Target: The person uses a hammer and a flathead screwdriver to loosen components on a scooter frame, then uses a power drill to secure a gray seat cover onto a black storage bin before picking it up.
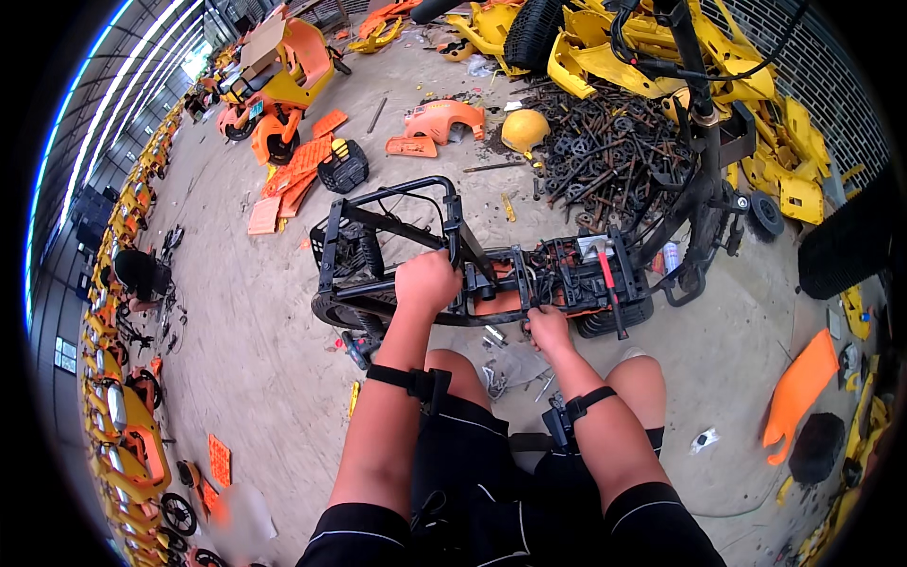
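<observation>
A black scooter frame [383,220] stands stripped of panels across the middle of the view, its battery bay and wiring exposed. My left hand [427,282] is closed around a black tube on the frame's raised left section. My right hand [548,329] is closed lower down at the near rail, on something dark that I cannot make out. Just right of it, a red-handled hammer [608,283] lies across the frame. A power tool [357,352] rests on the floor below the frame's left end.
Another person [132,279] crouches at the left beside rows of yellow scooters [132,435]. Orange panels [298,170], a yellow helmet [524,130], a heap of rusty metal parts [614,151] and yellow body shells [605,57] lie beyond the frame. An orange panel [798,387] lies at the right.
</observation>
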Motion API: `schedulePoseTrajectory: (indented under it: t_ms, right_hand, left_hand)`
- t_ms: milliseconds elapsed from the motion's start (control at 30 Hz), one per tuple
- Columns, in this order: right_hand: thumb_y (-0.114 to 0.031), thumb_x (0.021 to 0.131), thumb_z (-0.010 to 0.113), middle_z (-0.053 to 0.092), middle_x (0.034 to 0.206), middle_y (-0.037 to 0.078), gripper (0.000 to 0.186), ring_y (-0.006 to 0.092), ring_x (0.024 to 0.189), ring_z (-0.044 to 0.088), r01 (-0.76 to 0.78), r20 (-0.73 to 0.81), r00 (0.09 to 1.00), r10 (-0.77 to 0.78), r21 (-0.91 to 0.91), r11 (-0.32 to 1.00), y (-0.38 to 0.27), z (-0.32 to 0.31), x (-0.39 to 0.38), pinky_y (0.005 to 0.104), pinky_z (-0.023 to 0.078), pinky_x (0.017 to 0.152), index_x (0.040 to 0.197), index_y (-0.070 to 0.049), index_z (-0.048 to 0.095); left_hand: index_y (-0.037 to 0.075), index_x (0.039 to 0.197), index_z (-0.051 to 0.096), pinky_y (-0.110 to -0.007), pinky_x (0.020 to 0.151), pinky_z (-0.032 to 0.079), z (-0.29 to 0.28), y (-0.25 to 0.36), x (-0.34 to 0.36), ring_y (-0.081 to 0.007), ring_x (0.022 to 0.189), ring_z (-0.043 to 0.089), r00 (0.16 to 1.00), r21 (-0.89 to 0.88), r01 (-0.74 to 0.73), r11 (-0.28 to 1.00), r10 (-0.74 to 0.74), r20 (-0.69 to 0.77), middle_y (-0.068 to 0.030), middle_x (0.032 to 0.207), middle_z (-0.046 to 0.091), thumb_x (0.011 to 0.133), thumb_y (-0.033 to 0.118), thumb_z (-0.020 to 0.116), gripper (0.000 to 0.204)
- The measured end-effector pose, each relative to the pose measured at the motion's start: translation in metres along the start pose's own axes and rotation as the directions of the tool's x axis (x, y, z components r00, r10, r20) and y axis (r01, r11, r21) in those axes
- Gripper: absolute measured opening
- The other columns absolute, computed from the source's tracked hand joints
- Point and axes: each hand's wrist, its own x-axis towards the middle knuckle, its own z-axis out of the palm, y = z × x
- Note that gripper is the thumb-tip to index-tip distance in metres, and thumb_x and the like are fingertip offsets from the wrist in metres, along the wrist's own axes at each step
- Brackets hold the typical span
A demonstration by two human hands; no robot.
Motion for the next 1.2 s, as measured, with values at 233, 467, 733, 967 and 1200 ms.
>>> schedulePoseTrajectory:
  t_ms: [233, 467, 733, 967, 1200]
  right_hand:
    - [-0.025, 0.096, 0.052, 0.065, 0.079, 0.007, 0.027, 0.0144, 0.041, 0.048, -0.037, 0.06, 0.998, 0.03, 0.118, 0.992, -0.002, 0.001, 0.006, 0.0313, 0.038, 0.035, 0.107, -0.002, 0.061]
    - [-0.027, 0.097, 0.051, 0.067, 0.08, 0.009, 0.024, 0.0147, 0.044, 0.049, -0.178, 0.119, 0.982, 0.15, 0.277, 0.944, -0.016, 0.007, 0.008, 0.0325, 0.037, 0.038, 0.1, -0.004, 0.057]
    - [-0.025, 0.093, 0.054, 0.064, 0.078, 0.009, 0.019, 0.0147, 0.044, 0.046, -0.199, 0.183, 0.972, 0.149, 0.296, 0.934, -0.031, 0.004, 0.015, 0.0316, 0.033, 0.037, 0.092, -0.007, 0.057]
    - [-0.021, 0.092, 0.053, 0.056, 0.066, 0.004, 0.016, 0.0131, 0.046, 0.044, -0.217, 0.068, 0.976, 0.209, 0.152, 0.964, -0.053, 0.005, 0.022, 0.0292, 0.032, 0.04, 0.083, -0.008, 0.057]
    - [-0.016, 0.091, 0.052, 0.053, 0.064, 0.004, 0.013, 0.0123, 0.043, 0.04, -0.27, 0.123, 0.961, 0.247, 0.227, 0.936, -0.058, -0.015, 0.038, 0.0283, 0.026, 0.036, 0.082, -0.008, 0.055]
  left_hand:
    - [0.008, 0.093, 0.07, -0.048, 0.076, 0.056, 0.001, 0.002, 0.001, -0.0351, 0.084, 0.072, 0.999, -0.009, -0.025, 1.0, 0.025, -0.026, -0.0148, 0.089, 0.073, 0.083, 0.031, 0.066, 0.025]
    - [0.01, 0.094, 0.073, -0.049, 0.074, 0.056, 0.006, -0.001, 0.003, -0.0372, 0.082, 0.071, 0.999, -0.049, -0.022, 0.999, 0.02, -0.043, -0.0179, 0.087, 0.073, 0.081, 0.032, 0.064, 0.027]
    - [0.007, 0.085, 0.07, -0.048, 0.069, 0.056, 0.008, -0.005, 0.003, -0.0365, 0.076, 0.071, 0.993, -0.066, -0.067, 0.996, 0.06, -0.103, -0.0169, 0.082, 0.072, 0.082, 0.034, 0.064, 0.028]
    - [0.007, 0.083, 0.07, -0.047, 0.066, 0.056, 0.007, -0.007, 0.002, -0.0353, 0.073, 0.071, 0.998, -0.088, -0.011, 0.996, 0.005, -0.066, -0.0162, 0.075, 0.071, 0.082, 0.039, 0.067, 0.032]
    - [0.008, 0.086, 0.07, -0.046, 0.066, 0.056, 0.007, -0.004, 0.002, -0.0337, 0.074, 0.071, 0.998, -0.086, 0.001, 0.996, -0.006, -0.058, -0.0149, 0.078, 0.072, 0.083, 0.04, 0.066, 0.032]
